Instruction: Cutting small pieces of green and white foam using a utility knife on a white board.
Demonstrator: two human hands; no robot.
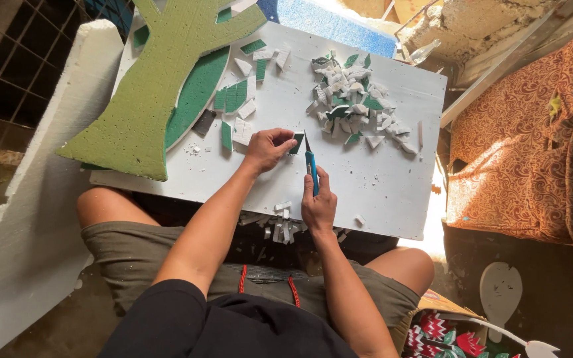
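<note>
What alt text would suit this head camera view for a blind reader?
Seen from above, a seated person's left hand holds a small foam piece on a white board while the right hand cuts with a blue knife. A pile of scraps and a green foam tree lie beyond.

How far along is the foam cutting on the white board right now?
Done: a pile of cut chips lies on the white board, and offcuts sit at its near edge. In hand: the left hand pinches a small green foam piece while the right hand sets a blue craft knife beside it. Left: larger green strips by the green foam tree look uncut.
</note>
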